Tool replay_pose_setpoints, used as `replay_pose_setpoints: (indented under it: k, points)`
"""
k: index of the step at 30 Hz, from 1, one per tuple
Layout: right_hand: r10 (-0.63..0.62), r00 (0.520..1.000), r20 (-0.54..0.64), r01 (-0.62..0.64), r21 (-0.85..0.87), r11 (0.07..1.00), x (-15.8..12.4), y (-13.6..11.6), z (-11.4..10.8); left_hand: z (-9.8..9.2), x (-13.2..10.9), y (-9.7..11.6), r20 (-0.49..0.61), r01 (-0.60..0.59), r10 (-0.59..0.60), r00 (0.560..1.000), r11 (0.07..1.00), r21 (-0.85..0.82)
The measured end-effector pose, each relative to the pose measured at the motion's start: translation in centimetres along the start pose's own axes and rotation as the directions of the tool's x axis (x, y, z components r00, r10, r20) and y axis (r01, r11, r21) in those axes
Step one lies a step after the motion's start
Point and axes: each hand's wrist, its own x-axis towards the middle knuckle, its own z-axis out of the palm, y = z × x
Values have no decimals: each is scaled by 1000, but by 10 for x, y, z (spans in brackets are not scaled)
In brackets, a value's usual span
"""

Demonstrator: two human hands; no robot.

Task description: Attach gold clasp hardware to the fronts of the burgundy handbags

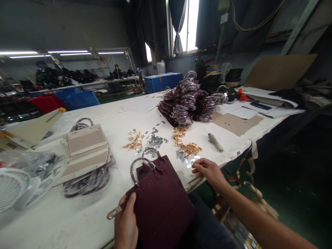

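My left hand (126, 221) is closed on the left edge of a burgundy handbag (163, 204), thumb on top. A strap end with a gold metal plate (114, 212) sticks out past this hand. The bag leans at the table's front edge, its two plastic-wrapped handles (141, 169) pointing up. My right hand (209, 170) is at the table edge with thumb and forefinger pinched together, beside small silver plates (188, 160). Whatever lies between those fingertips is too small to name. Just beyond are gold metal fittings (190, 149) and a heap of dark grey metal pieces (155, 141).
A big pile of burgundy bag pieces (181, 103) stands at the table's back. Stacked panels (86, 148) with wrapped handles lie left, near a white fan-like grille (12, 188). A taped tool (215, 142) rests on the right. More gold fittings (135, 141) lie mid-table.
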Motion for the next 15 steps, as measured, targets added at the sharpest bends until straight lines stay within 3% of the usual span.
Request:
replay_pose_setpoints:
  k: [5, 11, 15]
  points:
    - [-15, 982, 188, -22, 198, 980, -32, -20, 57, 2, -8, 0, 23, -12, 14, 1000, 996, -93]
    - [-126, 920, 371, 92, 108, 990, -53, -29, 115, 0, -18, -3, 34, -70, 78, 996, 979, -194]
    - [-163, 884, 439, 186, -9, 982, -62, -25, 137, -5, -22, -7, 63, -103, 116, 991, 979, -174]
